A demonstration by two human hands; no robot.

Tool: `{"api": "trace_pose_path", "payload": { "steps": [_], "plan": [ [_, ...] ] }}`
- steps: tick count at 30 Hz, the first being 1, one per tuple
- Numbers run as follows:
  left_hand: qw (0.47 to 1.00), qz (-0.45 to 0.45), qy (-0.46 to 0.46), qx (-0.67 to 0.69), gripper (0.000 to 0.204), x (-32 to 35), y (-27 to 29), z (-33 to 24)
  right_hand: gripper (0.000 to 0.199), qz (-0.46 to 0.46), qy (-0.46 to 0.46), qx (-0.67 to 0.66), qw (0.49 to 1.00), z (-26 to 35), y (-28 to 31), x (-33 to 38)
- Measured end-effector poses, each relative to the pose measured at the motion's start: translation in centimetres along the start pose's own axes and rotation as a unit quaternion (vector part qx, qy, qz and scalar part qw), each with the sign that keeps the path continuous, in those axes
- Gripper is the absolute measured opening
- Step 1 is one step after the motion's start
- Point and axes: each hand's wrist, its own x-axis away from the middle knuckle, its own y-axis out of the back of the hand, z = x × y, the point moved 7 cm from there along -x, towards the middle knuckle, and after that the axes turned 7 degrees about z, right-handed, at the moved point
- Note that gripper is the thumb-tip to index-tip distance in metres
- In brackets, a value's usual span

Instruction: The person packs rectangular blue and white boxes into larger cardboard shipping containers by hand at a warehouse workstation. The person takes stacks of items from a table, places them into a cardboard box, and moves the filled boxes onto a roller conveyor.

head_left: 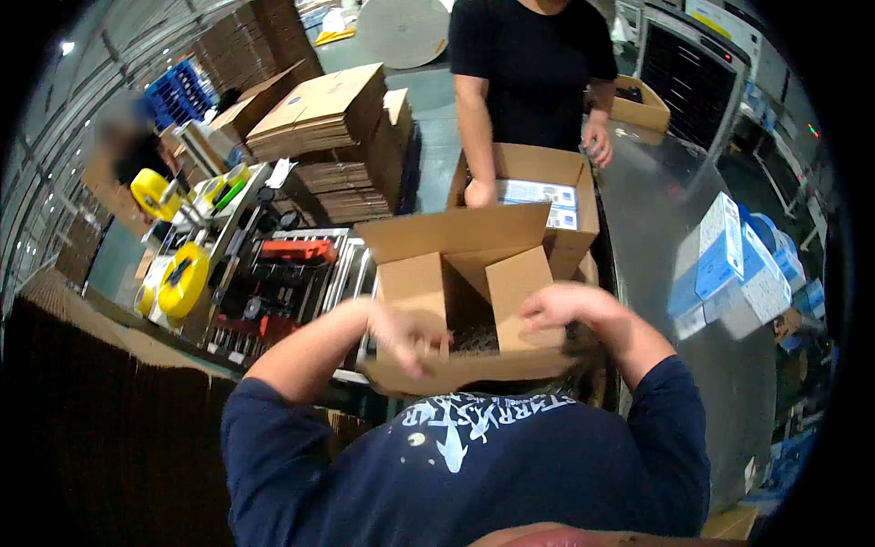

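An open cardboard box (483,365) stands right in front of me with its flaps up; its inside is dark and partly hidden. My left hand (401,335), smeared by motion, is over the box's left near corner by the left flap (412,290), thumb and fingers apart. My right hand (567,305) is at the right flap (518,296), its fingers curled against or just above it; whether they pinch anything is hidden. The tall far flap (456,235) leans away from me.
Across from me, a person in black (533,73) reaches into another carton (572,244) holding blue-and-white boxes (538,196). Blue-and-white packages (729,264) sit on the dark table (652,228) at right. Left are a roller conveyor (314,292), yellow tape rolls (182,278) and stacked flat cardboard (324,137).
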Motion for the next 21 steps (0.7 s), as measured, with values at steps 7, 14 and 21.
{"api": "trace_pose_path", "payload": {
  "steps": [7,14,21],
  "plan": [
    [0.850,-0.388,0.335,-0.124,0.096,2.4,1.4,8.5,0.043,-0.334,-0.133,0.176,0.916,8.4,13.8,0.5],
    [0.649,-0.562,-0.114,0.500,0.071,1.9,-6.4,11.7,0.035,-0.320,0.009,0.150,0.935,4.6,0.5,4.8],
    [0.571,-0.511,0.105,0.633,0.071,-11.5,-14.2,26.7,0.051,-0.415,-0.254,-0.412,0.771,-14.9,-5.2,16.5]
  ]
}}
